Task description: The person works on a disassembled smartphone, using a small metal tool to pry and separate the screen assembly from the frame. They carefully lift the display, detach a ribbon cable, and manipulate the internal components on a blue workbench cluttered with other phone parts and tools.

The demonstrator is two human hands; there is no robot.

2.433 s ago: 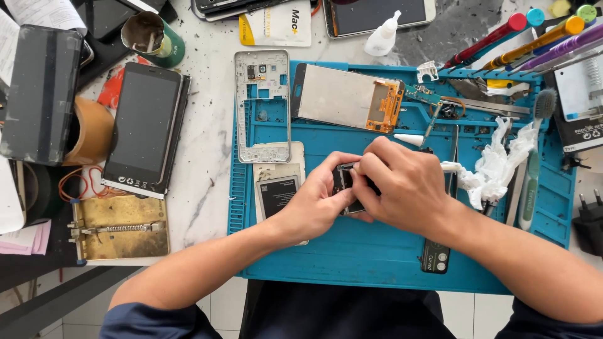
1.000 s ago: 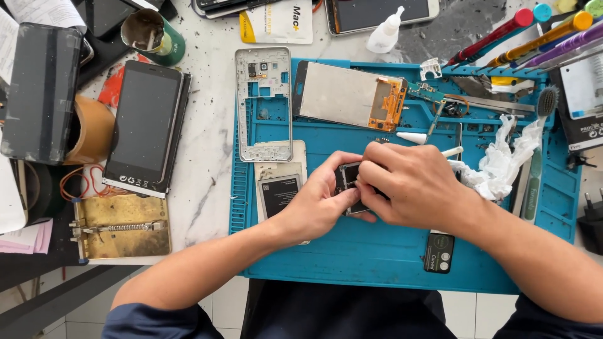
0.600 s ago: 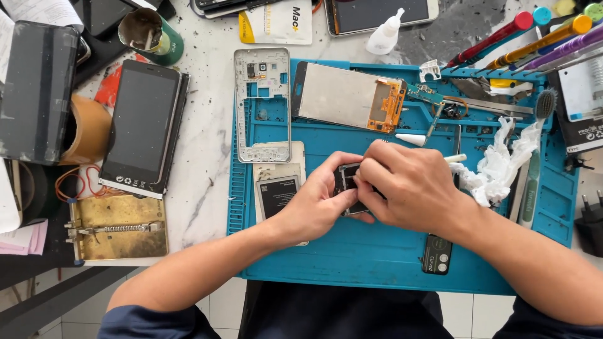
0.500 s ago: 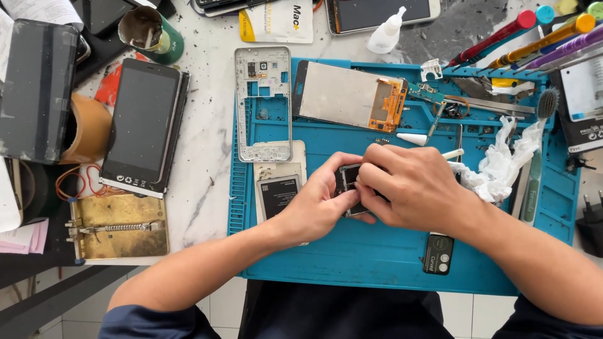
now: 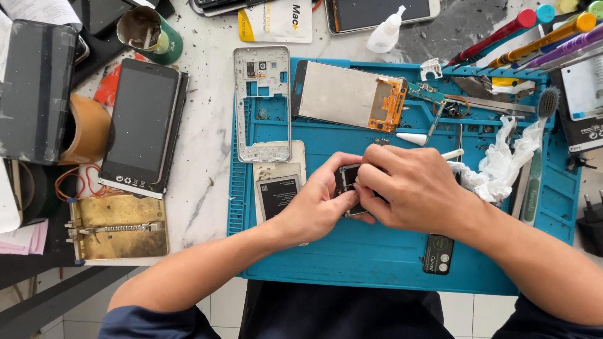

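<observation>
Both hands meet over the blue work mat [image 5: 377,263]: the left hand [image 5: 317,207] and right hand [image 5: 411,188] are clamped together on a small dark phone part [image 5: 347,182], held at the mat's centre. At nine o'clock of it lies a battery [image 5: 278,196]; at twelve, a screen assembly [image 5: 348,95]; at three, crumpled white tissue [image 5: 499,164].

A phone repair workbench: a blue repair mat [image 5: 389,263] holds a stripped phone frame [image 5: 262,103], a detached screen panel [image 5: 348,95] and a battery [image 5: 278,194], while screwdrivers [image 5: 534,34], a glue bottle [image 5: 384,31] and another phone [image 5: 139,129] crowd the speckled tabletop [image 5: 207,163].
</observation>
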